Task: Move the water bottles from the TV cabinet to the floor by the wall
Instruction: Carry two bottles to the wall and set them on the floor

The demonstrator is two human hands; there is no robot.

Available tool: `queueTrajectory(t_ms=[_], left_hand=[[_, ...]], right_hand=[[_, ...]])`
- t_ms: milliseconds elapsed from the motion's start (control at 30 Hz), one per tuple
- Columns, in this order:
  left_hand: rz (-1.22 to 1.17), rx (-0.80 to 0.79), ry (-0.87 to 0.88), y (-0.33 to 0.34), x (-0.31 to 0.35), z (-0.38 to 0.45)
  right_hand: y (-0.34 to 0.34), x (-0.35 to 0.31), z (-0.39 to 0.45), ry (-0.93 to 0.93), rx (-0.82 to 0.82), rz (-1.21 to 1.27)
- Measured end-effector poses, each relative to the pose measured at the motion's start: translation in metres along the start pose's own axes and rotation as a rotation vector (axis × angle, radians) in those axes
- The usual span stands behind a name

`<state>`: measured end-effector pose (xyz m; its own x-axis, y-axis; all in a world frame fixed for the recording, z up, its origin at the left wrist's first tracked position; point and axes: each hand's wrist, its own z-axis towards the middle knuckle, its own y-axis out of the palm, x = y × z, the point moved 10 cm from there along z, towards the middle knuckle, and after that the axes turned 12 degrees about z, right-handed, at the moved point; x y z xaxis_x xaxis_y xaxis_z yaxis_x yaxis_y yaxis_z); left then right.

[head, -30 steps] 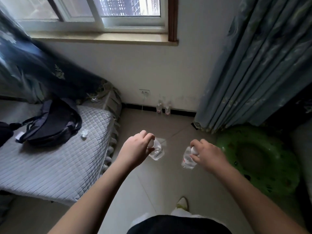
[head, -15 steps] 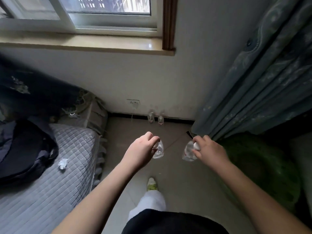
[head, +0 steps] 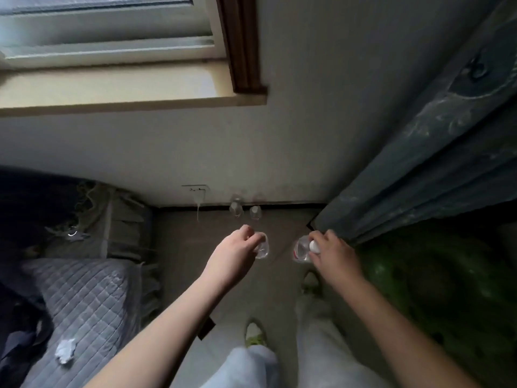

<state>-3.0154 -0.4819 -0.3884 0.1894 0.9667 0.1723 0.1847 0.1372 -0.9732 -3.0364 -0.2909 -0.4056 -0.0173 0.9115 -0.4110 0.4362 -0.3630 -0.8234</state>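
Observation:
My left hand (head: 237,252) grips a clear water bottle (head: 262,246) by its top, and the bottle hangs above the tiled floor. A second clear bottle (head: 300,250) with a white cap hangs from my right hand (head: 331,254), whose fingers curl round its neck. Two more clear bottles stand on the floor against the wall's dark skirting, one on the left (head: 235,207) and one on the right (head: 255,212), just beyond my hands. The TV cabinet is out of view.
A bed with a grey quilted cover (head: 84,298) fills the left, with a crumpled tissue (head: 65,351) on it. A blue-green curtain (head: 419,163) hangs on the right above a green inflatable ring (head: 436,289). A wall socket (head: 195,189) sits low beside the standing bottles.
I have walked closer to the wall, so the standing bottles and skirting are nearer. Both hands still carry their bottles and have come lower toward the floor.

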Motion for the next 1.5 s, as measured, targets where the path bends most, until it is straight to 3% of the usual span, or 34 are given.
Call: queueTrajectory(t_ms=[400,667,767,900,1133,1500], left_hand=[[0.005,-0.081,-0.03,0.24,-0.028,0.158],[0.026,-0.052,0.029,0.377,-0.067,0.243],[0.02,-0.122,0.038,0.411,-0.078,0.27],[0.102,-0.183,0.055,0.441,-0.091,0.296],[0.148,-0.15,0.093,0.473,-0.103,0.315],[0.125,-0.191,0.061,0.484,-0.105,0.324]], right_hand=[[0.151,0.109,0.215,0.023,-0.109,0.056],[0.245,0.133,0.335,-0.051,-0.241,-0.148],[0.276,0.135,0.367,-0.098,-0.29,-0.273],[0.304,0.144,0.4,-0.076,-0.331,-0.37],[0.329,0.15,0.421,-0.114,-0.309,-0.385],[0.341,0.167,0.415,-0.192,-0.164,-0.262]])
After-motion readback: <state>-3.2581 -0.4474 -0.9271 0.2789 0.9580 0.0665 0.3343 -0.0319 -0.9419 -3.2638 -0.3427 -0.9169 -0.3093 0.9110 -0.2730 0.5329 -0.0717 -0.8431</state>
